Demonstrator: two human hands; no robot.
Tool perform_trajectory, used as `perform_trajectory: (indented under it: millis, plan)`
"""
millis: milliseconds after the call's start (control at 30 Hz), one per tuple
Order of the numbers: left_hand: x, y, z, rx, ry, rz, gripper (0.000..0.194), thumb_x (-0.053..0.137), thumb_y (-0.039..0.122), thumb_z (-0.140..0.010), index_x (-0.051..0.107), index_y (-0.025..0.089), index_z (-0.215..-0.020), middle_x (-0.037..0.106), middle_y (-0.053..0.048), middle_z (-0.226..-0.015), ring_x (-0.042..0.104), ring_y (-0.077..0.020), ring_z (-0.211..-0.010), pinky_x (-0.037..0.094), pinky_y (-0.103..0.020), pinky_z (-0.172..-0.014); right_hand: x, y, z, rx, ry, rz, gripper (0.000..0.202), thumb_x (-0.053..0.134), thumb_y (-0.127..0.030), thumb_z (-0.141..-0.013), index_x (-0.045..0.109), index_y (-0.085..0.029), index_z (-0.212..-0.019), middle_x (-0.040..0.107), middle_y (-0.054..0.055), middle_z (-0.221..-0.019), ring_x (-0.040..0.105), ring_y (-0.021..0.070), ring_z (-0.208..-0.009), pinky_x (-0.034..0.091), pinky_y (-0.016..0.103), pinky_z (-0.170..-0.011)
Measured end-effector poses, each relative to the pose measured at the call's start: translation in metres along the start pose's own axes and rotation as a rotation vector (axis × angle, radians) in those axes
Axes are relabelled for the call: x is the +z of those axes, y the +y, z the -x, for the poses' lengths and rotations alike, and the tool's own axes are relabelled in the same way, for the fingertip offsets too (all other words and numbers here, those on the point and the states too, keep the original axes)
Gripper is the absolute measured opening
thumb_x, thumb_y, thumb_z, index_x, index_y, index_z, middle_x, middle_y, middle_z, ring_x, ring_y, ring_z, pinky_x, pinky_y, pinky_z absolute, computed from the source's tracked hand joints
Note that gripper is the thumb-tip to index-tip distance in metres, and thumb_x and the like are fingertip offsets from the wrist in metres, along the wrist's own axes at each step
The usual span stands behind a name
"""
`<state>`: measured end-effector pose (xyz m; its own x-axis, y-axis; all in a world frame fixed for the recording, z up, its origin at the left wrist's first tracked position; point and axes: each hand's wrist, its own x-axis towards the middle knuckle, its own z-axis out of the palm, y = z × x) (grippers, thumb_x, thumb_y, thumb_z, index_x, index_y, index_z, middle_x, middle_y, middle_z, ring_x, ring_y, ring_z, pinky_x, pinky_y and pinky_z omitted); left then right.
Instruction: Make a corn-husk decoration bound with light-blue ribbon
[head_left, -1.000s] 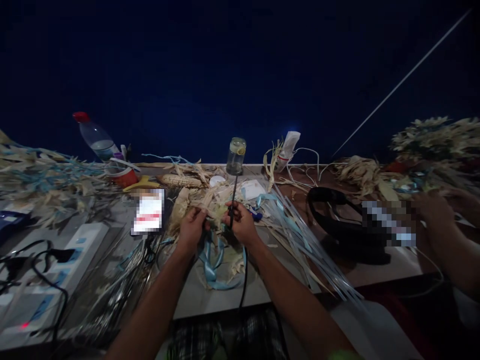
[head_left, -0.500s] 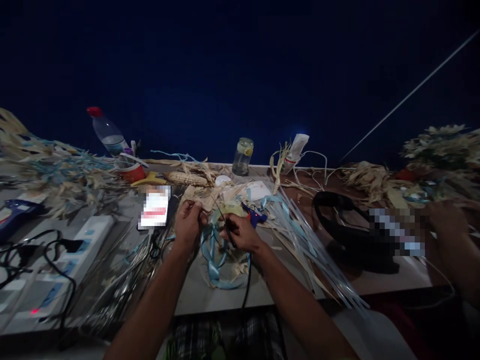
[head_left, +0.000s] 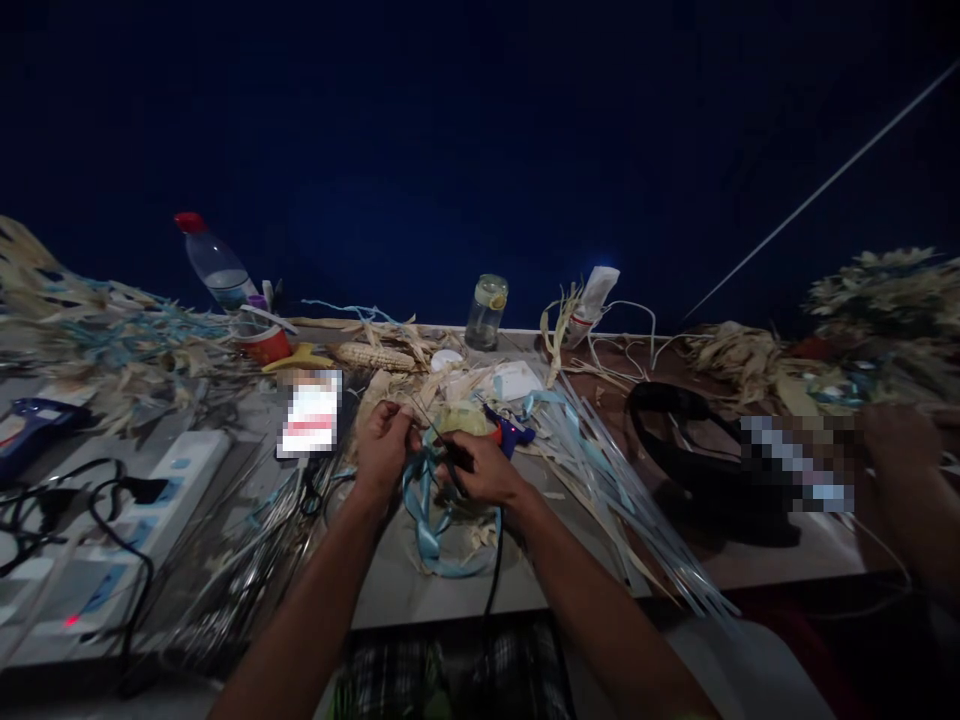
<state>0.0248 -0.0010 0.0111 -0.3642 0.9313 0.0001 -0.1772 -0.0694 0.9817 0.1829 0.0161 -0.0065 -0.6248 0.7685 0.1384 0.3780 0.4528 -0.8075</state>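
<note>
My left hand [head_left: 384, 448] is closed in a pinch near the table's middle; whatever thin piece is between the fingertips is too small to make out. Facing it, my right hand [head_left: 481, 466] grips dark-handled scissors [head_left: 430, 422], their thin blades angled up and left toward the left fingertips. Below both hands lies a loop of light blue ribbon [head_left: 429, 540], partly twisted. A blue glue gun [head_left: 517, 432] with a small red light rests just beyond my right hand. Pale dried corn husks [head_left: 384, 390] are spread behind the left hand.
Left are a lit phone [head_left: 309, 415], a power strip [head_left: 161, 510] with cables, and a bundle of wires [head_left: 244, 570]. Behind stand a bottle [head_left: 217, 268] and a glass jar [head_left: 487, 315]. Clear sticks [head_left: 645, 520] and a black headband-like object [head_left: 675, 470] lie right, beside another person's hand [head_left: 900, 440].
The scissors' blades have shifted slightly, and my left hand has moved a little to the right, closer to them. The ribbon and the other things on the table stay put.
</note>
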Motion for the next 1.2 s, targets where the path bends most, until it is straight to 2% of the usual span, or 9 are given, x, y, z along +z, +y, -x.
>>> perform_trajectory:
  millis: [267, 567, 867, 1200]
  plan:
    - [-0.0021, -0.0057, -0.0013, 0.009, -0.014, -0.054, 0.022, 0.055, 0.035, -0.074, 0.045, 0.018, -0.066, 0.047, 0.007, -0.040, 0.039, -0.0051, -0.036, 0.029, -0.017, -0.041, 0.0001, -0.0010, -0.0008, 0.005, -0.007, -0.028, 0.035, 0.056, -0.039, -0.073, 0.059, -0.015, -0.098, 0.059, 0.001, -0.073, 0.051, 0.0109, -0.063, 0.038, 0.021, -0.058]
    - [-0.0047, -0.0047, -0.0024, 0.033, -0.008, -0.114, 0.019, 0.055, 0.033, -0.074, 0.048, 0.017, -0.067, 0.047, 0.007, -0.043, 0.042, -0.0054, -0.038, 0.032, -0.017, -0.043, 0.0020, 0.0002, -0.0008, 0.011, -0.025, -0.085, 0.034, 0.057, -0.035, -0.072, 0.059, -0.015, -0.099, 0.059, 0.002, -0.077, 0.051, 0.0117, -0.067, 0.039, 0.022, -0.061]
    - [-0.0051, -0.0006, -0.0008, 0.075, 0.013, -0.154, 0.018, 0.053, 0.032, -0.075, 0.050, 0.017, -0.065, 0.048, 0.005, -0.042, 0.042, -0.0067, -0.039, 0.034, -0.019, -0.045, 0.0034, 0.0037, -0.0010, 0.038, -0.035, -0.073, 0.028, 0.058, -0.040, -0.072, 0.058, -0.016, -0.087, 0.048, -0.002, -0.066, 0.044, 0.0090, -0.060, 0.033, 0.019, -0.054]
    - [-0.0080, -0.0017, -0.0022, 0.069, 0.022, -0.174, 0.022, 0.052, 0.031, -0.076, 0.050, 0.016, -0.060, 0.046, 0.005, -0.042, 0.039, -0.0061, -0.039, 0.030, -0.018, -0.043, 0.0036, 0.0028, -0.0013, 0.036, -0.048, -0.057, 0.023, 0.056, -0.039, -0.073, 0.055, -0.016, -0.078, 0.045, -0.003, -0.064, 0.042, 0.0085, -0.060, 0.032, 0.019, -0.055]
